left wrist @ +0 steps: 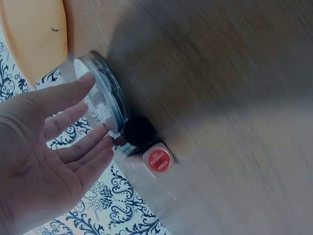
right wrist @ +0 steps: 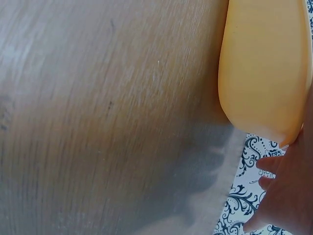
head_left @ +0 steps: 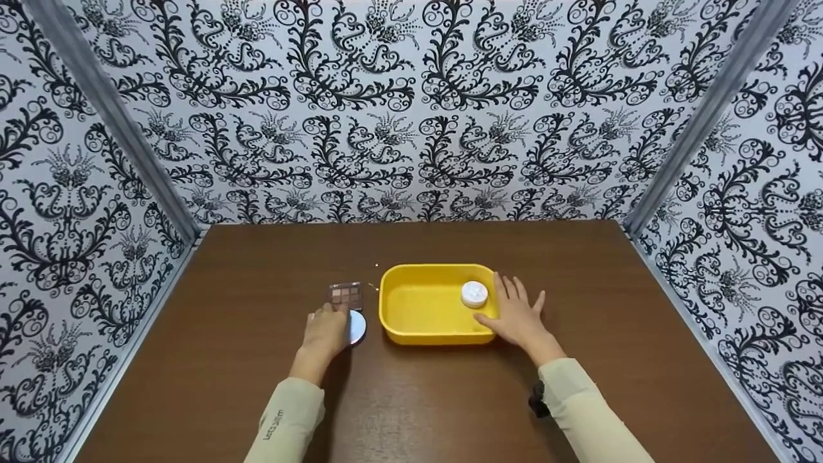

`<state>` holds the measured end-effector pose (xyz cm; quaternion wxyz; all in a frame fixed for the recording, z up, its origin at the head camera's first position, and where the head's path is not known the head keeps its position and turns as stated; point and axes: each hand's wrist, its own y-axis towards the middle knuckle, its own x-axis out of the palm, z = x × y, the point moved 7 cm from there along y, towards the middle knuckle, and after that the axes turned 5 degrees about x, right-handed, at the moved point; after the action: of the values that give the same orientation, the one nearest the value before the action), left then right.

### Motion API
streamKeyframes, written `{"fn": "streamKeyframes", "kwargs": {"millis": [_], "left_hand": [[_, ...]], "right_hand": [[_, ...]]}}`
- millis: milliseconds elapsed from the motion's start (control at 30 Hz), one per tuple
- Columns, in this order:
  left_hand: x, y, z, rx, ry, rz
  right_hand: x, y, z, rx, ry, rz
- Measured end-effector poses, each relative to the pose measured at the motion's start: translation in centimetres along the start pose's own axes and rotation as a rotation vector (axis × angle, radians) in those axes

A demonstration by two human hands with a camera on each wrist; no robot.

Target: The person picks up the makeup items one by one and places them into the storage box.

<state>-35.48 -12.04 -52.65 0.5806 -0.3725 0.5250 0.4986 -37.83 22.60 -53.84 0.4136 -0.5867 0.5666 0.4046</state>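
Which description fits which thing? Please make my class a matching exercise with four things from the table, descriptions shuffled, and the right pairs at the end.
Things
1. Jar
2. Case
3. Tub
4. Palette

Descriptions
A. flat, divided into small squares
B. yellow, with the right hand at one end
C. white, inside a larger container
D. round, outside the container, at the left hand

Right pairs: 1-C, 2-D, 3-B, 4-A
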Motion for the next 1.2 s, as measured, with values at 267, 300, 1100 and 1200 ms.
{"fn": "streamKeyframes", "kwargs": {"millis": [267,300,1100,1200], "left_hand": [[0.75,0.45,-0.03,-0.076,-0.079,-0.165],[0.71,0.48,-0.04,-0.077,-0.081,-0.170],[0.13,0.46,-0.27,-0.045,-0.087,-0.078],[-0.09,0.54,-0.38,-0.042,-0.078,-0.064]], "right_hand": [[0.12,0.19,0.14,-0.004,-0.012,0.007],[0.12,0.21,0.14,-0.003,-0.010,0.007],[0.30,-0.07,0.15,-0.005,0.011,0.011],[0.20,0.05,0.08,-0.006,0.011,0.012]]}}
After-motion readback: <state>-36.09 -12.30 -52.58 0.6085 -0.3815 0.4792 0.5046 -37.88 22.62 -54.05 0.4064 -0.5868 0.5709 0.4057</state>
